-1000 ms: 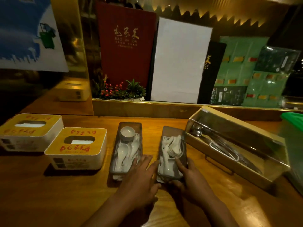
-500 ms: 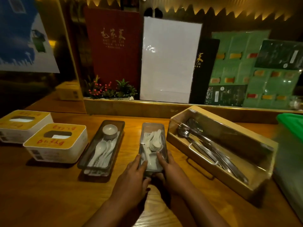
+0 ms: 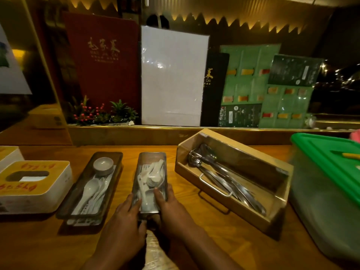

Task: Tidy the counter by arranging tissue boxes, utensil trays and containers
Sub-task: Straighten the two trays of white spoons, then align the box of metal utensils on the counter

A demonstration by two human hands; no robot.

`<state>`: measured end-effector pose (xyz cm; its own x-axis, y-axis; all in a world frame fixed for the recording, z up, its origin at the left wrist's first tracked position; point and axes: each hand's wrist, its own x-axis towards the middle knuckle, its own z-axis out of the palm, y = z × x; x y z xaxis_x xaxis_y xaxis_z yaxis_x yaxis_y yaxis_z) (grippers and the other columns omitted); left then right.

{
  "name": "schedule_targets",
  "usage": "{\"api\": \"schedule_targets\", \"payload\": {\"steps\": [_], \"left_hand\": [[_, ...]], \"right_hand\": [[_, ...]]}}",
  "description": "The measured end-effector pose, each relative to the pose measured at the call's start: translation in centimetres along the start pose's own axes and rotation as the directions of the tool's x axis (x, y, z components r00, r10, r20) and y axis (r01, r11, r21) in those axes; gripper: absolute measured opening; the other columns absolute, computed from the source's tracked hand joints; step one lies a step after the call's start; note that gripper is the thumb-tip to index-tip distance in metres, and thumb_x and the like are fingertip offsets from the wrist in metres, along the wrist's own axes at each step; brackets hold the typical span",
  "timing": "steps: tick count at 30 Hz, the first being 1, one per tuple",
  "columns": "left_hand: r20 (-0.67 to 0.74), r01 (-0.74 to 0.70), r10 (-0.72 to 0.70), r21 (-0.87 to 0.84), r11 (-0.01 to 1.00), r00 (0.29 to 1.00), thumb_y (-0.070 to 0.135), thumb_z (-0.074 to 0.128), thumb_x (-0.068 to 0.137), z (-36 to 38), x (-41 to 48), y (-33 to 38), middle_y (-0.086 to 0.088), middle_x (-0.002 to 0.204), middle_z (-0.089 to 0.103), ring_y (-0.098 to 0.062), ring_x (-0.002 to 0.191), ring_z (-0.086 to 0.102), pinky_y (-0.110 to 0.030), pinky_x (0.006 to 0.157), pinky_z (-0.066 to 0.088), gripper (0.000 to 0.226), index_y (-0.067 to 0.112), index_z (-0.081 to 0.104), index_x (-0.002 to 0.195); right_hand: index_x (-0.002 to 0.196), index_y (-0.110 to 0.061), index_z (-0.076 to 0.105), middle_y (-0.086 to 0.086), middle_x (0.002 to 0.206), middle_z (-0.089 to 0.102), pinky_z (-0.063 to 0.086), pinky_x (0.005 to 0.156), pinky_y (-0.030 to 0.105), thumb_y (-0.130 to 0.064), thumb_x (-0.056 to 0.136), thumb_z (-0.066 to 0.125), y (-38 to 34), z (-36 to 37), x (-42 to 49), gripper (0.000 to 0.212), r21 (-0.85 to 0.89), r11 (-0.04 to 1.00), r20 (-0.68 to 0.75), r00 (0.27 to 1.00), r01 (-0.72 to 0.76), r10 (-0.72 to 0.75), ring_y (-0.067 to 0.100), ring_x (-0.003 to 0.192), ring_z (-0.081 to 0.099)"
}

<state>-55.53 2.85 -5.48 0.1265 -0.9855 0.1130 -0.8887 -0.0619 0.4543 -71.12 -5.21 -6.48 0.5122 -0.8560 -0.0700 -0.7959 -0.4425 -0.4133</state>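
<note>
A: Hands?

B: Both on the middle spoon tray [image 3: 151, 178]. Left hand [image 3: 124, 221] wraps its near left corner, right hand [image 3: 171, 209] its near right edge, thumb [image 3: 158, 195] hooked over the rim. The tray is pinched between them at the near end, I'd guess so it can be slid and turned without tipping the white spoons [image 3: 153, 176] inside.

A: Where does that tray sit?

B: Flat on the wooden counter [image 3: 39, 244], roughly square to the back ledge. Just left of it, apart, is the dark tray [image 3: 91, 188] with spoons and a small dish [image 3: 103, 165], angled a little. Further left of that, a tissue box [image 3: 32, 184], a second one cut off at the frame edge.

A: Right of the middle tray?

B: The wooden cutlery box [image 3: 233, 180], skewed, with metal ladles in it. Past that, a green-lidded container [image 3: 327, 172].

A: Why this grip?

B: Looks like lining the tray up with its neighbours; the two-sided hold gives control of the angle. The wooden box probably needs straightening next.
</note>
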Motion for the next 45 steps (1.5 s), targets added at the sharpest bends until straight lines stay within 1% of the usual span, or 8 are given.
{"api": "schedule_targets", "payload": {"steps": [5, 8, 11, 15, 20, 27, 39, 45], "left_hand": [[-0.011, -0.012, 0.012, -0.022, 1.000, 1.000, 0.038, 0.058, 0.089, -0.8, 1.3, 0.6, 0.004, 0.166, 0.024, -0.018, 0.150, 0.029, -0.037, 0.117, 0.035, 0.068, 0.027, 0.039, 0.153], [-0.040, -0.051, 0.046, -0.122, 0.991, 0.998, 0.036, 0.064, 0.089, -1.4, 4.0, 1.7, 0.004, 0.165, 0.028, -0.021, 0.144, 0.039, -0.039, 0.112, 0.042, 0.065, 0.026, 0.044, 0.150], [-0.066, -0.112, 0.099, -0.239, 0.965, 0.993, 0.038, 0.070, 0.090, -1.4, 8.3, 3.4, -0.003, 0.158, 0.042, -0.026, 0.140, 0.045, -0.042, 0.109, 0.043, 0.064, 0.023, 0.047, 0.148], [-0.077, -0.074, 0.050, -0.351, 0.933, 0.996, 0.045, 0.067, 0.092, -0.8, 13.7, 6.9, -0.012, 0.154, 0.046, -0.032, 0.140, 0.044, -0.044, 0.108, 0.039, 0.071, 0.015, 0.042, 0.151], [0.045, 0.082, -0.070, -0.656, 0.750, 0.997, 0.060, 0.064, 0.088, 0.8, 18.5, 9.3, -0.009, 0.161, 0.038, -0.033, 0.143, 0.041, -0.054, 0.108, 0.043, 0.085, 0.027, 0.027, 0.158], [0.052, 0.129, -0.132, -0.707, 0.696, 0.990, 0.066, 0.064, 0.083, 3.9, 20.5, 11.4, -0.008, 0.134, 0.063, -0.028, 0.114, 0.062, -0.039, 0.081, 0.053, 0.073, 0.026, 0.053, 0.142], [-0.105, 0.199, -0.365, -0.685, 0.701, 0.925, 0.047, 0.075, 0.085, 5.9, 16.3, 15.3, -0.003, 0.107, 0.063, -0.012, 0.082, 0.060, -0.030, 0.060, 0.044, 0.054, 0.020, 0.046, 0.121], [-0.161, 0.224, -0.459, -0.705, 0.673, 0.874, 0.055, 0.075, 0.082, 7.1, 13.6, 16.3, 0.001, 0.104, 0.066, -0.021, 0.092, 0.066, -0.040, 0.074, 0.053, 0.051, 0.030, 0.043, 0.114]], "right_hand": [[0.155, -0.046, -0.008, 0.005, 0.168, -0.015, 0.040, 0.111, 0.046, -0.058, 0.090, 0.061, 0.4, -2.1, -2.3, 0.095, 0.064, 0.998, 0.041, 0.999, 0.003, -0.005, 0.038, 0.146, 0.031], [0.154, -0.051, 0.012, -0.006, 0.167, 0.012, 0.040, 0.113, 0.045, -0.059, 0.089, 0.059, 2.7, -5.0, -5.5, 0.081, 0.115, 0.991, -0.258, 0.961, -0.073, 0.101, 0.020, 0.147, 0.027], [0.141, -0.030, 0.051, 0.007, 0.144, 0.044, 0.052, 0.097, 0.046, -0.038, 0.085, 0.072, 6.6, -8.1, -9.3, 0.060, 0.091, 0.969, -0.770, 0.600, -0.231, 0.216, 0.024, 0.129, 0.046], [0.141, -0.018, 0.049, 0.017, 0.140, 0.040, 0.050, 0.092, 0.049, -0.035, 0.081, 0.078, 12.0, -10.0, -14.0, 0.069, 0.361, 0.815, -0.819, 0.264, -0.453, 0.509, 0.036, 0.121, 0.047], [0.133, -0.034, 0.052, -0.002, 0.120, 0.066, 0.052, 0.074, 0.030, -0.052, 0.088, 0.067, 15.2, -9.0, -15.0, 0.051, 0.744, 0.616, -0.474, 0.447, -0.259, 0.759, 0.007, 0.098, 0.062], [0.133, -0.051, 0.051, -0.011, 0.117, 0.071, 0.061, 0.079, 0.053, -0.065, 0.074, 0.074, 20.4, -10.0, -13.7, 0.064, 0.878, 0.457, -0.319, 0.538, -0.143, 0.780, 0.018, 0.103, 0.071], [0.129, -0.070, 0.040, -0.007, 0.143, 0.055, 0.051, 0.097, 0.060, -0.093, 0.061, 0.055, 27.9, -13.5, -6.9, 0.074, 0.888, 0.455, -0.357, 0.529, -0.062, 0.770, 0.027, 0.124, 0.057], [0.132, -0.050, 0.050, -0.001, 0.129, 0.064, 0.053, 0.095, 0.058, -0.061, 0.079, 0.061, 28.8, -14.7, -6.0, 0.055, 0.907, 0.416, -0.356, 0.630, 0.056, 0.690, 0.026, 0.112, 0.065]]}}
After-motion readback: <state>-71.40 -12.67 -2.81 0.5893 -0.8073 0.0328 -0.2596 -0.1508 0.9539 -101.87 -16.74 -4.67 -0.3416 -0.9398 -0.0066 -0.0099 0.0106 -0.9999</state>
